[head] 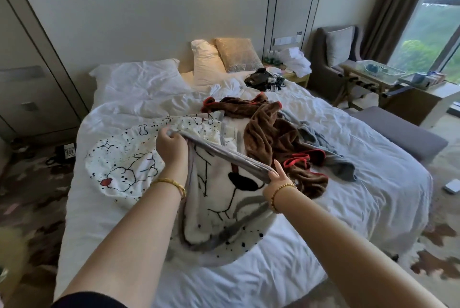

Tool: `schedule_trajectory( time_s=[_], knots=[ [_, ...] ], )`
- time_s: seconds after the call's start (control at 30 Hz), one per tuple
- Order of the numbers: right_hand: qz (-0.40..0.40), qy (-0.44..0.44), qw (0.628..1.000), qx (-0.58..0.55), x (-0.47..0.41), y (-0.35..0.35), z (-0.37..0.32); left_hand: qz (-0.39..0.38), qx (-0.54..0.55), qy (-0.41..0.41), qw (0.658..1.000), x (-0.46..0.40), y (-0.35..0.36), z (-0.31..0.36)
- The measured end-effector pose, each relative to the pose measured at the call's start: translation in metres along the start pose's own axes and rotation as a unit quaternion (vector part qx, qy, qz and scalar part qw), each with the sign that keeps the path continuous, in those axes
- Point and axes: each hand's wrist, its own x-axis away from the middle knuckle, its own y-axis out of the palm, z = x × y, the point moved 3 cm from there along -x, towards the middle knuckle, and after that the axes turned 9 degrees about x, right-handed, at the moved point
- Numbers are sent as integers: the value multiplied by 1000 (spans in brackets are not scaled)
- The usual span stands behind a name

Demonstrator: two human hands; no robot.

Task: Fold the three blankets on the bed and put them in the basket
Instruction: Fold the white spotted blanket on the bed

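Frame centre, on bed [286,270]: white dog-print blanket [219,210]. Left hand [171,143] and right hand [280,178] each pinch its grey edge, raised between them. Soft, limp, probably light (grip hem corners).

Between the fingers [166,133] runs the grey trim of a white blanket [129,165] with black speckles, outlined cartoon dogs and one red bow. Beyond the fingers lie a brown blanket [271,133] edged in red and a grey-blue blanket [323,148], on the white bed [373,195].
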Motion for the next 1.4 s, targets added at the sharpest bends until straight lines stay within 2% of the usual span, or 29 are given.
schedule_trajectory(
  time_s=[0.07, 0.13, 0.2, 0.27, 0.3, 0.37, 0.47, 0.57, 0.63, 0.73, 0.87, 0.97, 1.07, 1.13, 1.2, 1.33, 1.4],
  knots=[
    [-55, 19, 995, 77, -1, 19, -8, -4, -2, 41, 999, 3, 15, 15],
    [-58, 23, 992, 105, -2, 36, -14, -1, 15, 61, 998, 3, 24, 25],
    [-68, 15, 997, 33, 4, 54, -22, 7, 18, 76, 997, 1, 29, 31],
    [-129, 26, 983, -128, 6, 76, -31, 9, 11, 86, 996, 0, 34, 35],
    [-117, 8, 977, -176, 8, 80, -34, 10, 10, 89, 996, -1, 35, 36],
    [-109, -3, 982, -153, 14, 104, -36, 16, 19, 86, 996, -1, 38, 36],
    [-193, 56, 968, -153, 19, 128, -32, 25, 26, 83, 996, 3, 41, 35],
    [-213, 101, 953, -190, 24, 141, -27, 27, 24, 87, 996, 11, 44, 34],
    [-180, 133, 951, -212, 25, 149, -22, 32, 19, 90, 995, 18, 44, 35],
    [-143, 148, 926, -316, 25, 160, -12, 47, 10, 95, 994, 29, 39, 33],
    [-151, 97, 923, -341, 27, 184, -4, 99, 0, 77, 992, 50, 23, 24],
    [-104, 59, 909, -400, 29, 203, -4, 135, -6, 63, 989, 71, 7, 17],
    [-6, 67, 868, -492, 39, 224, 1, 150, 30, 34, 988, 95, -10, 4],
    [58, 74, 889, -448, 49, 239, 6, 176, 29, 11, 984, 116, -28, -9],
    [75, 55, 907, -412, 58, 254, 8, 204, 29, -11, 978, 140, -48, -24],
    [60, 41, 906, -417, 72, 269, 6, 255, 34, -53, 965, 188, -82, -53],
    [56, 19, 894, -445, 77, 270, 0, 267, 25, -71, 961, 208, -90, -60]
  ],
)
